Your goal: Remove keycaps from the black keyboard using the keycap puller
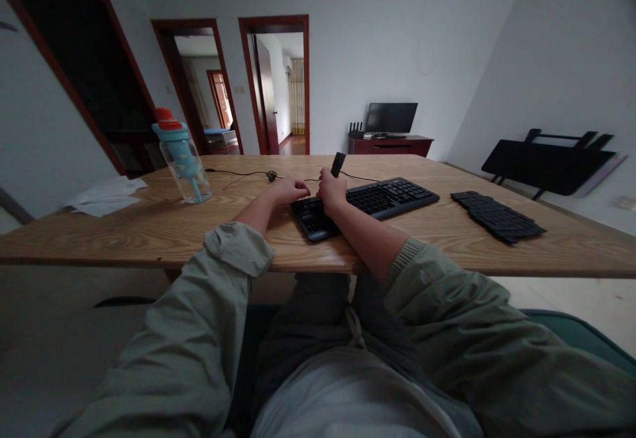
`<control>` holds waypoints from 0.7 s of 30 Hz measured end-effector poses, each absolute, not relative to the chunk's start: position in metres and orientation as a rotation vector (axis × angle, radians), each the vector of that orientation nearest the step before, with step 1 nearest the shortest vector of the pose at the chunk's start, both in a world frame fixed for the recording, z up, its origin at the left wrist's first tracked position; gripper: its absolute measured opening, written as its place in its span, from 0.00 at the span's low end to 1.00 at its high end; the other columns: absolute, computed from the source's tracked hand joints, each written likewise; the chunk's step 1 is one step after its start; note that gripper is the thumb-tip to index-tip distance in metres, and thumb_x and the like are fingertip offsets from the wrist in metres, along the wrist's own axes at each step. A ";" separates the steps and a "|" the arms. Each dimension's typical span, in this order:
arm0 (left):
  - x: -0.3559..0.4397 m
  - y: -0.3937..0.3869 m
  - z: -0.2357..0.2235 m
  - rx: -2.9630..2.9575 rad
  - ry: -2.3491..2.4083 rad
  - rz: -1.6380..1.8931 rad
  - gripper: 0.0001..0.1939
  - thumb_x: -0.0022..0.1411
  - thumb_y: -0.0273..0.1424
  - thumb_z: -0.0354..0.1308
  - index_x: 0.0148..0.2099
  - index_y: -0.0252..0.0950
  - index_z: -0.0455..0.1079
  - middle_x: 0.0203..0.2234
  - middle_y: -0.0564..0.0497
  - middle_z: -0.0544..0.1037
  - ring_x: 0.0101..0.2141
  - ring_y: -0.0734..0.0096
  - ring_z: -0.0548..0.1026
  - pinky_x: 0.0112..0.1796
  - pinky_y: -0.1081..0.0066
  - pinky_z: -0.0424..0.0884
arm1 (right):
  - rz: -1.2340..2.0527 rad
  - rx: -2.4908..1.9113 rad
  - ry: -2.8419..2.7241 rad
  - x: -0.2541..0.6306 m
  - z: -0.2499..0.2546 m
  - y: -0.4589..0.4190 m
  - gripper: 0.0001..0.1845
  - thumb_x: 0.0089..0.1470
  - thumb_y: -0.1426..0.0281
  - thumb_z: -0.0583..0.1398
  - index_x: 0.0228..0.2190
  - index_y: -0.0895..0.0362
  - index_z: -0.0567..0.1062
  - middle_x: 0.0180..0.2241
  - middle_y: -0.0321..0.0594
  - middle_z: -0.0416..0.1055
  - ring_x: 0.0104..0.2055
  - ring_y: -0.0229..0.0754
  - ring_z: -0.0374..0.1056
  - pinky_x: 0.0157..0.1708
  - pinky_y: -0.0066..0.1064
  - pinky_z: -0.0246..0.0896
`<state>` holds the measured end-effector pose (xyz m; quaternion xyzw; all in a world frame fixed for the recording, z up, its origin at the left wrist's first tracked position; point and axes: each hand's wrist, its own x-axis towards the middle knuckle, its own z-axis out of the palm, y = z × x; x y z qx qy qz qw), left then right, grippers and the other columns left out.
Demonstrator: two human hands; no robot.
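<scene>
The right hand [332, 191] is gripping a small black tool [338, 164] upright over the left end of the black keyboard [368, 203]. The left hand [288, 189] is resting just beside it, fingers curled down at the keyboard's left edge; its grip is unclear. A cable [243, 174] is trailing beyond the hands. Well left, a water bottle [181, 156] is standing and white paper [105, 196] is lying; far right, a pile of loose keycaps [497, 216] is lying.

A black keyboard [370, 203] lies flat and slanted on the wooden worktop [124, 226], its left end near the front edge. A small dark tool [338, 164] stands upright above that left end.
</scene>
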<state>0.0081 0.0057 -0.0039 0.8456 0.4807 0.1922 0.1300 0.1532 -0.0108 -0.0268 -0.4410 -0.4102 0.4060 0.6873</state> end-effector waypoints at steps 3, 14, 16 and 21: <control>0.010 0.003 -0.004 2.447 1.384 0.539 0.14 0.57 0.28 0.55 0.40 0.34 0.82 0.35 0.48 0.84 0.37 0.65 0.79 0.37 0.72 0.70 | 0.861 -0.988 -0.909 0.154 -0.026 -0.012 0.12 0.57 0.65 0.58 0.24 0.53 0.63 0.18 0.28 0.54 0.19 0.34 0.52 0.18 0.26 0.51; 0.008 0.011 -0.010 2.368 1.362 0.576 0.12 0.57 0.29 0.58 0.38 0.34 0.82 0.32 0.49 0.83 0.34 0.65 0.77 0.36 0.72 0.69 | 0.968 -0.946 -0.984 0.158 -0.020 -0.017 0.10 0.55 0.66 0.57 0.24 0.53 0.64 0.17 0.29 0.55 0.17 0.34 0.50 0.17 0.28 0.51; 0.009 0.009 -0.008 2.365 1.363 0.563 0.12 0.57 0.28 0.58 0.38 0.34 0.82 0.33 0.49 0.83 0.35 0.64 0.78 0.36 0.71 0.69 | 0.928 -0.959 -1.054 0.158 -0.023 -0.014 0.11 0.55 0.66 0.57 0.23 0.53 0.64 0.17 0.29 0.55 0.18 0.34 0.51 0.18 0.28 0.52; 0.010 0.003 -0.004 2.386 1.381 0.551 0.11 0.56 0.28 0.58 0.38 0.35 0.82 0.34 0.48 0.84 0.37 0.62 0.78 0.39 0.71 0.70 | 0.791 -0.951 -1.251 0.158 -0.030 -0.008 0.13 0.53 0.64 0.59 0.21 0.53 0.64 0.19 0.30 0.56 0.21 0.34 0.53 0.21 0.28 0.50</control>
